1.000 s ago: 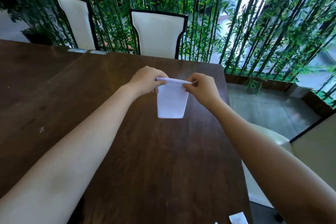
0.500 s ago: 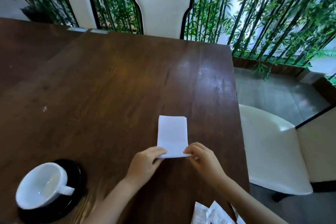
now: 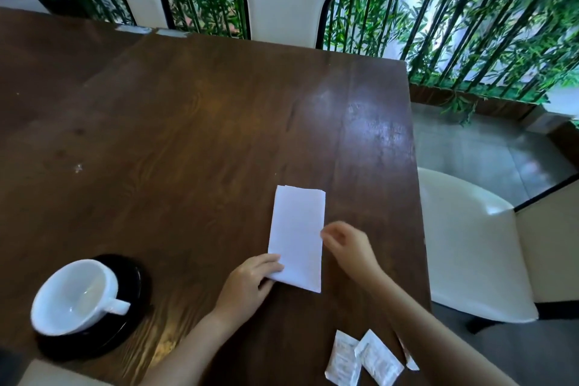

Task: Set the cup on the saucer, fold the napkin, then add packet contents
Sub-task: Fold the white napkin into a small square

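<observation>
White cup (image 3: 73,296) on black saucer (image 3: 131,279), lower left of frame; cup looks empty. One folded napkin (image 3: 297,236) flat on desk (image 3: 203,122), centre right. Three packets (image 3: 363,357) at bottom right, third mostly hidden by forearm. Left hand (image 3: 250,282) fingers pinching napkin's near left corner. Right hand (image 3: 347,246) blurred beside napkin's right edge, fingers loosely curled, holding nothing. Half second ago both hands pinched napkin's near edge; right hand now off it. Two chairs behind desk.
</observation>
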